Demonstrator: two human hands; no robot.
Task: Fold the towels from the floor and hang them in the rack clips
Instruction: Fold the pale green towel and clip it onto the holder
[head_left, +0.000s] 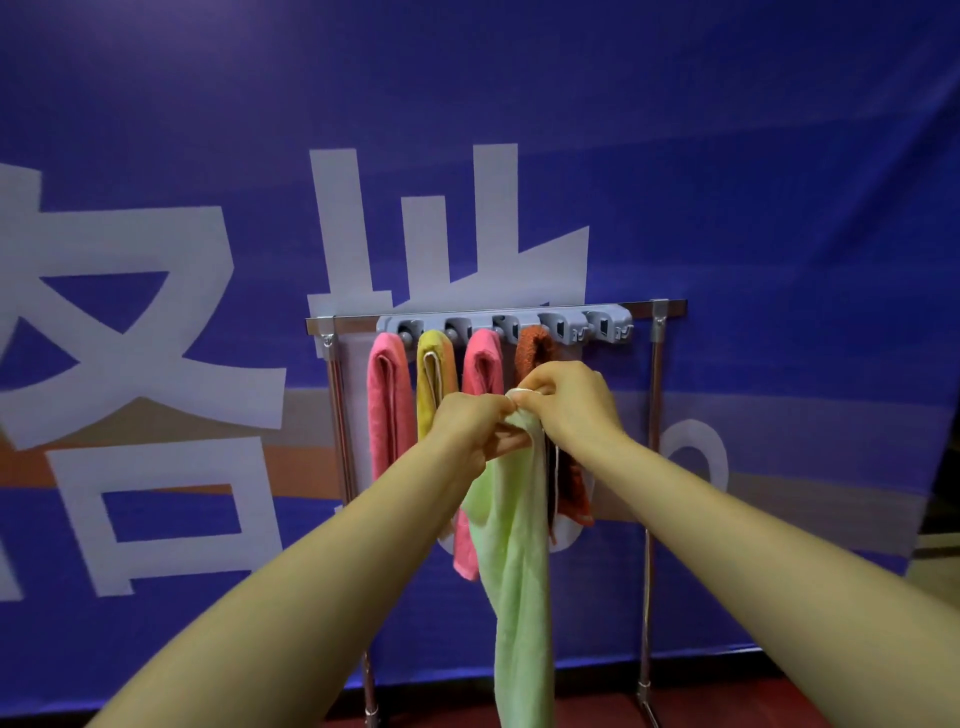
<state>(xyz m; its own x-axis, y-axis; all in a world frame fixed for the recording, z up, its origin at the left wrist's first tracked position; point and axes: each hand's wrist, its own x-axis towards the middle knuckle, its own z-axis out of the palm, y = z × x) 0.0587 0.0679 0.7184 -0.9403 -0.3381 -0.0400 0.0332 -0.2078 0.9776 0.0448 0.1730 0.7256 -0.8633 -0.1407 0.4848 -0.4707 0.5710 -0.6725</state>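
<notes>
Nearest us, the green towel hangs long toward the floor, its top bunched btwn both hands: L hand has fingers curled round the fabric, and R hand pinches the white-trimmed edge just above. Behind them on the rack, 4 folded towels hang from the grey clip strip: pink towel, yellow towel, second pink towel and rust towel, the last partly hidden by the R hand. Farthest back is a blue banner w/ big white characters.

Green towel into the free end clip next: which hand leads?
Right, probably. The right hand pinches the folded top of the green towel and sits nearest the empty clip; the left hand grips lower, farther left.
</notes>
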